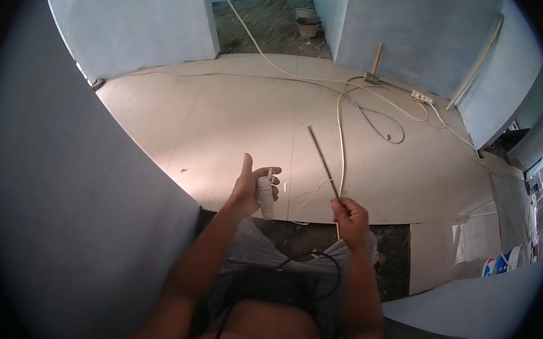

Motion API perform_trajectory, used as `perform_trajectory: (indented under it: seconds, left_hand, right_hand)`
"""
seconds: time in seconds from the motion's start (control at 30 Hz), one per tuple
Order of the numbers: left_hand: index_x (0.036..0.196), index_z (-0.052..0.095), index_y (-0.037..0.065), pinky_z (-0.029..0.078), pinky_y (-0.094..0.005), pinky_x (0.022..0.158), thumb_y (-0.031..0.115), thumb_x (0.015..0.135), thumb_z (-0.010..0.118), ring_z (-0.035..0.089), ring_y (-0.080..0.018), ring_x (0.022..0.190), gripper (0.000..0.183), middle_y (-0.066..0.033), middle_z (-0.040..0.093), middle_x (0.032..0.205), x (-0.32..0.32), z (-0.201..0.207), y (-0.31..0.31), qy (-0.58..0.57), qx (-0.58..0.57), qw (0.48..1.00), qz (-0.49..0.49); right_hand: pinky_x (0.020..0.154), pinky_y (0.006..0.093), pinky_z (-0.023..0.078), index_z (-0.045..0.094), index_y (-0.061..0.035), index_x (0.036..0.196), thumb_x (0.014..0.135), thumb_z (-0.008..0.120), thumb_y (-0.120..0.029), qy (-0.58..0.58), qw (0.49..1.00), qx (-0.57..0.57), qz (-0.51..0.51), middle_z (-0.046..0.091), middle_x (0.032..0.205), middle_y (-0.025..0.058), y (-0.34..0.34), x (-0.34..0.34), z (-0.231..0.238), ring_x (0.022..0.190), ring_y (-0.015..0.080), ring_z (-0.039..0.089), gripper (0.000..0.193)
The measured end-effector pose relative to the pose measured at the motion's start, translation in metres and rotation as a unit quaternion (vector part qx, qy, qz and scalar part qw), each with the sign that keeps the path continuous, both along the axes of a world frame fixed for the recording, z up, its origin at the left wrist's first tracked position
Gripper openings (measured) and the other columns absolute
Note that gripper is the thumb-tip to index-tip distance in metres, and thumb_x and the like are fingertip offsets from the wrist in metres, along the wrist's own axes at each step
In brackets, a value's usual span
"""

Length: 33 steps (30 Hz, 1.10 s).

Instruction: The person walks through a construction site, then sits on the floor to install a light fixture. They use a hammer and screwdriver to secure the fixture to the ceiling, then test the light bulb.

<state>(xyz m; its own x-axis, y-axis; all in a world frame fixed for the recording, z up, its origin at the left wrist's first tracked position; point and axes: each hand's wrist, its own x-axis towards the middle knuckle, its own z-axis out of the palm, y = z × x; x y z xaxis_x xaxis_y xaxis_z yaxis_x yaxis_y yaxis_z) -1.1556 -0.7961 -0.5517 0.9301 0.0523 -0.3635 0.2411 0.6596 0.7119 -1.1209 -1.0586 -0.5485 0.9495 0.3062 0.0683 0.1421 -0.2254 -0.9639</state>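
1. The left hand (253, 190) curls its fingers around a pale, lumpy bundle (265, 197), its thumb standing apart.
2. The right hand (350, 221) is closed around the lower end of a thin dark rod (321, 155), which slants up and leftward over the tiled floor (243, 124).
3. A pale cable (342, 143) runs along the floor just beside the rod.
4. Farther off, a mallet (373, 76) rests near a power strip (421, 96).

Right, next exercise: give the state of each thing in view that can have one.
Left hand: thumb raised, fingers bent
Pale lump: in left hand
Right hand: closed around rod
Rod: held, tilted
Grey cable: loosely looped
Mallet: head down, handle up
Pole: leaning
Power strip: on or off unclear
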Motion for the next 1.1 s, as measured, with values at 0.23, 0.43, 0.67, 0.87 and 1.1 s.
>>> perform_trajectory:
  seconds: [0.23, 0.43, 0.67, 0.87, 1.1]
  left_hand:
    - [0.116, 0.048, -0.002, 0.046, -0.0354, 0.067, 0.065, 0.090, 0.027, 0.052, -0.0197, 0.069, 0.076, -0.0067, 0.052, 0.079, -0.021, -0.024, 0.030, 0.005, -0.094, 0.994, 0.056]
    - [0.109, 0.055, 0.002, 0.049, -0.0335, 0.061, 0.031, 0.087, 0.058, 0.056, -0.0181, 0.065, 0.037, -0.0058, 0.055, 0.079, -0.021, -0.043, 0.030, -0.014, -0.006, 0.998, 0.068]
    - [0.100, 0.061, 0.003, 0.050, -0.0256, 0.059, 0.018, 0.084, 0.066, 0.059, -0.0101, 0.067, 0.023, -0.0026, 0.061, 0.087, -0.018, 0.012, -0.035, -0.067, 0.253, 0.964, -0.035]
    - [0.101, 0.060, 0.002, 0.049, -0.0267, 0.062, 0.021, 0.083, 0.070, 0.059, -0.0103, 0.073, 0.028, -0.0050, 0.063, 0.090, -0.020, 0.025, -0.060, -0.144, 0.319, 0.935, -0.055]
    - [0.085, 0.060, 0.001, 0.047, -0.0299, 0.062, 0.020, 0.076, 0.074, 0.060, -0.0144, 0.070, 0.026, -0.0078, 0.059, 0.081, -0.028, 0.027, -0.078, -0.229, 0.559, 0.791, 0.098]
  right_hand:
    - [0.043, 0.0195, 0.032, 0.063, -0.0033, 0.094, 0.092, 0.057, -0.022, 0.058, 0.989, 0.073, -0.116, 0.047, 0.059, -0.0030, -0.047, 0.027, 0.002, 0.049, 0.0020, 0.038, 0.020]
    - [0.042, 0.0190, 0.029, 0.063, -0.0018, 0.095, 0.095, 0.053, -0.023, 0.080, 0.991, 0.055, -0.097, 0.047, 0.059, -0.0028, -0.054, 0.022, 0.015, 0.048, 0.0023, 0.037, 0.023]
    - [0.048, 0.0208, 0.033, 0.058, -0.0015, 0.095, 0.096, 0.051, -0.022, 0.140, 0.987, 0.071, 0.032, 0.048, 0.060, -0.0016, -0.016, -0.013, 0.032, 0.051, 0.0041, 0.039, 0.022]
    - [0.046, 0.0191, 0.032, 0.058, -0.0014, 0.095, 0.095, 0.052, -0.020, 0.105, 0.992, 0.040, 0.050, 0.051, 0.063, -0.0018, 0.000, -0.028, 0.033, 0.053, 0.0035, 0.042, 0.019]
    - [0.056, 0.0230, 0.040, 0.059, -0.0010, 0.093, 0.092, 0.056, -0.020, 0.071, 0.997, 0.008, 0.042, 0.055, 0.067, 0.0003, 0.006, -0.037, 0.027, 0.062, 0.0061, 0.049, 0.019]
